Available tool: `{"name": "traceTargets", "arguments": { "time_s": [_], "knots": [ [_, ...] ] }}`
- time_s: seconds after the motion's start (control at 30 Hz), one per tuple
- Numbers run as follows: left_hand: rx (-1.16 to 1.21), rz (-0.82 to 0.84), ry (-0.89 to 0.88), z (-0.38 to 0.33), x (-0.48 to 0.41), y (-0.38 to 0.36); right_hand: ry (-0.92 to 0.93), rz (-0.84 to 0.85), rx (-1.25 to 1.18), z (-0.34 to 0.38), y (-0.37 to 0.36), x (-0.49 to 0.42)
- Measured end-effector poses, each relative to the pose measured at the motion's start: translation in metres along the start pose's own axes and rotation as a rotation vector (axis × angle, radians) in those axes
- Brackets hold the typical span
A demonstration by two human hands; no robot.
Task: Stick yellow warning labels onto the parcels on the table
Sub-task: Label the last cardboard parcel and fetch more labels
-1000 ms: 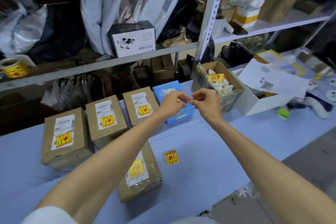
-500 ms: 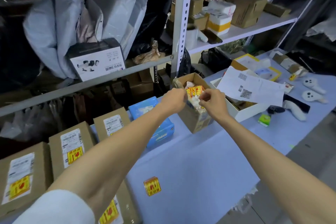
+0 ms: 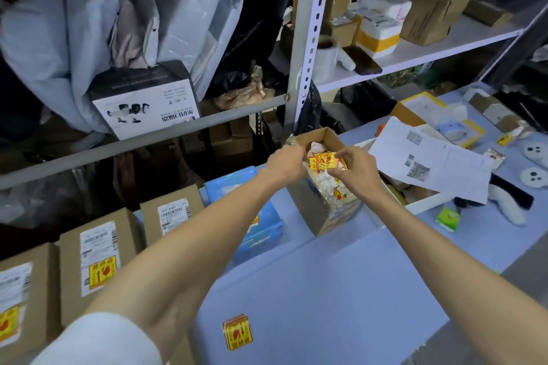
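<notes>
Yellow warning labels [image 3: 323, 160] fill the open box [image 3: 326, 210]; 3 parcels [image 3: 98, 258] lie flat.

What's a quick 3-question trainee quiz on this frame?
1. True or false: both hands are over the open brown cardboard box.
2. Where does the loose stack of yellow warning labels lie? A) blue table B) metal shelf C) on a parcel
3. Which brown cardboard parcel shows no yellow label?

Key: 1. True: left hand, right hand. 2. A, blue table. 3. The one nearest the blue box.
</notes>
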State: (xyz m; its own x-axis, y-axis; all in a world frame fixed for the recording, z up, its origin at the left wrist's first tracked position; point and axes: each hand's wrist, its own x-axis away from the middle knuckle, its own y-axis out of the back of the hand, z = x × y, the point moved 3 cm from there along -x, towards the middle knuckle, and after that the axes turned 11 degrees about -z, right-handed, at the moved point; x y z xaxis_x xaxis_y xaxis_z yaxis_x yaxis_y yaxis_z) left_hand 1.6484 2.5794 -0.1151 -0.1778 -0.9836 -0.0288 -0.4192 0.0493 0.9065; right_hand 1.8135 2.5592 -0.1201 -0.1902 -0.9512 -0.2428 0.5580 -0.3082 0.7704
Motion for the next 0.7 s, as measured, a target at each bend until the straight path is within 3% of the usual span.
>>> {"name": "traceTargets", "arguments": {
  "time_s": [0.33, 0.7],
  "knots": [
    [0.007, -0.074, 0.19, 0.068, 0.068, 0.035, 0.281, 0.265, -0.02, 0.082, -0.034, 0.037],
    [0.038, -0.24, 0.458, 0.159, 0.227, 0.099, 0.505, 0.452, -0.104, 0.204, -0.066, 0.149]
  ]
}}
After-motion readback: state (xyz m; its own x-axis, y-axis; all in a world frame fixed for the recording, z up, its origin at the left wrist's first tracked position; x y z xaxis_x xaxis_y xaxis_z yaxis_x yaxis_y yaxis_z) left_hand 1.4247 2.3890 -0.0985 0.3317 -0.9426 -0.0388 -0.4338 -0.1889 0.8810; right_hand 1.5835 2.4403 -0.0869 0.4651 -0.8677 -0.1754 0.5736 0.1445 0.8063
